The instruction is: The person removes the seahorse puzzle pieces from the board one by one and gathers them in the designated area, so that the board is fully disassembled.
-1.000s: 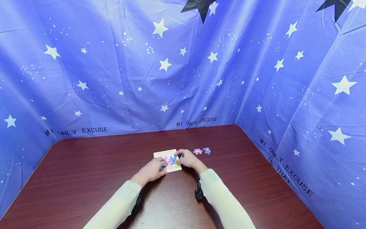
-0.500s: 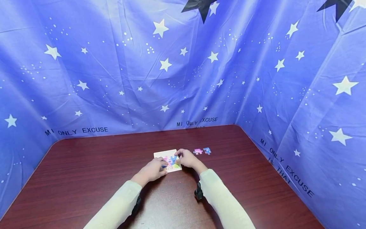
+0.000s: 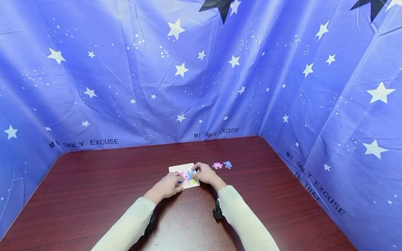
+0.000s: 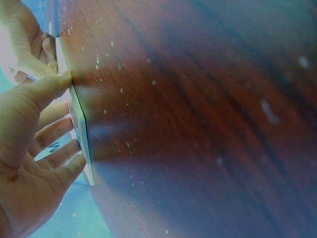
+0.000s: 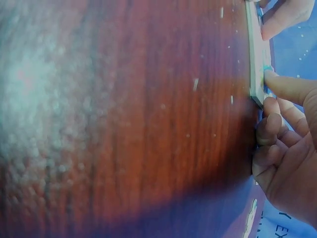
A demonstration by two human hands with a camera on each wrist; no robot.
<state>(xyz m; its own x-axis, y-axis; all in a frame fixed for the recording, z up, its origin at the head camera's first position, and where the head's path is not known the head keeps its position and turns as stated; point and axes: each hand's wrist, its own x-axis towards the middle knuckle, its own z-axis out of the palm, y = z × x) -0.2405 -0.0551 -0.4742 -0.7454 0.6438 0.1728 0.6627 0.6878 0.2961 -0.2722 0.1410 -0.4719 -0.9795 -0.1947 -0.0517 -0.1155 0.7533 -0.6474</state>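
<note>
A small pale puzzle board (image 3: 181,167) lies flat on the table with pink, blue and green jigsaw pieces in it. My left hand (image 3: 166,184) holds the board at its left side; its thumb (image 4: 54,89) is against the near edge and its fingers reach over the pieces. At the right side, my right hand (image 3: 205,173) pinches a blue puzzle piece (image 3: 190,174) in the board between thumb and forefinger. In the right wrist view the right thumb (image 5: 287,88) touches something blue-green, while the other fingers curl beside the board's corner. Both hands hide parts of the pieces.
Right of the board, a loose pink puzzle piece (image 3: 217,165) and a loose blue puzzle piece (image 3: 227,164) lie on the dark red-brown table (image 3: 103,181). A blue star-print cloth (image 3: 141,69) hangs behind the table and along its sides.
</note>
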